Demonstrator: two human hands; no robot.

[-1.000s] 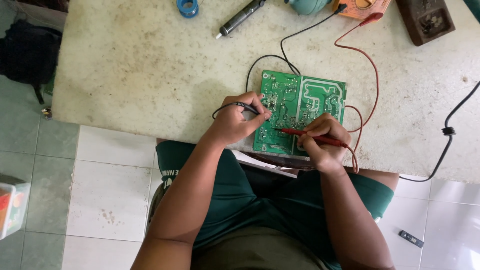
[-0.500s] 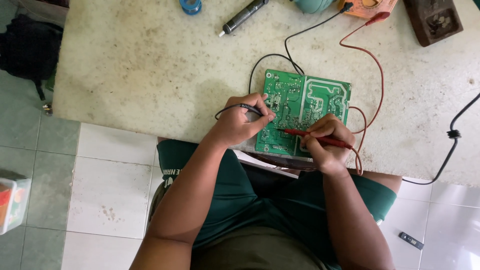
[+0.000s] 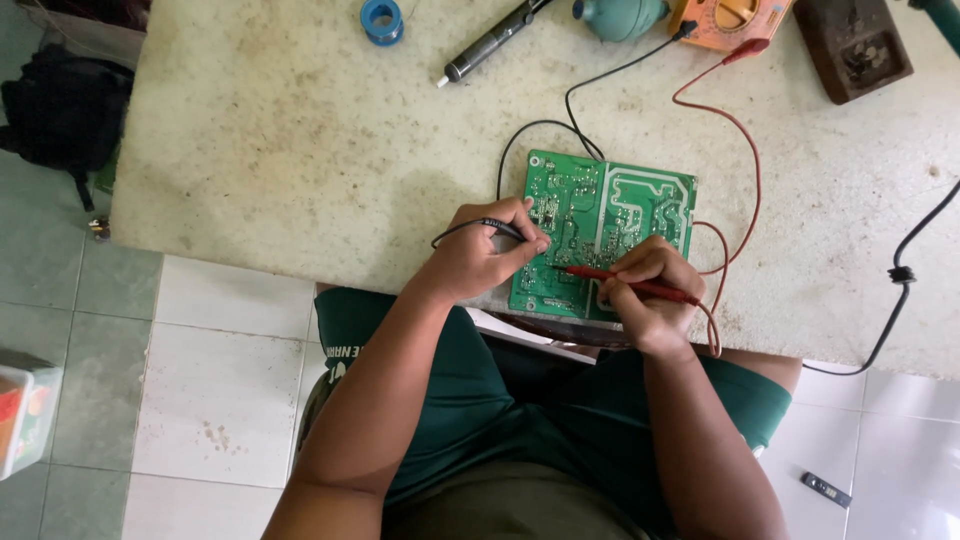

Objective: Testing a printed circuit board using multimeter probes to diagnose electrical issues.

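Green circuit board lies flat at the bench near edge, between 2 hands. Left hand pinches a black probe at its left side; right hand grips a red probe, long axis pointing left across the board. Open bench lies left.

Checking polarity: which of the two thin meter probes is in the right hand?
The red probe, in the right hand; the black probe is in the left hand.

The circuit board lay on the tabletop at its near edge. The meter sat behind it, the solder spool far to its left
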